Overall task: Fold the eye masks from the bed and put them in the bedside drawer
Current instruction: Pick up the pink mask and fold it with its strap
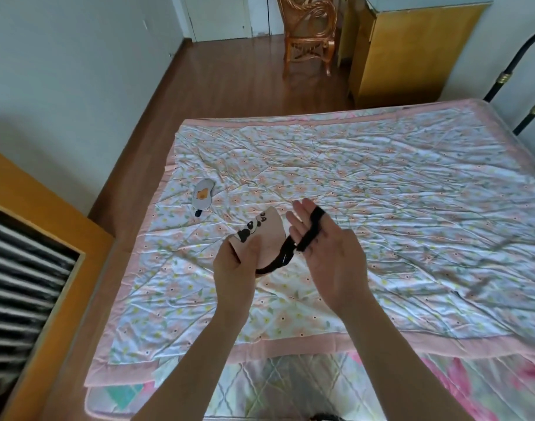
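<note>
You are holding the pink eye mask (267, 235), folded with its panda print facing up, above the near left part of the bed (381, 183). Your left hand (236, 268) is pinching the lower end of the folded mask, thumb on top and the fingers curled underneath. Your right hand (327, 247) is standing just beside it with the fingers straight and spread apart, and the mask's black strap (305, 238) is running from the mask's edge up across those fingers, looping over the tips of two of them; a slack part of the strap is hanging in a curve below the mask. A second eye mask (203, 195), grey with an orange print, is lying flat on the floral quilt (412, 238) near the bed's left edge, well apart from your hands. A wooden piece of furniture (47, 253) is standing at the left of the bed, a yellow cabinet (412, 50) and a rattan chair (310, 31) beyond the far side on the wood floor (229, 80).
</note>
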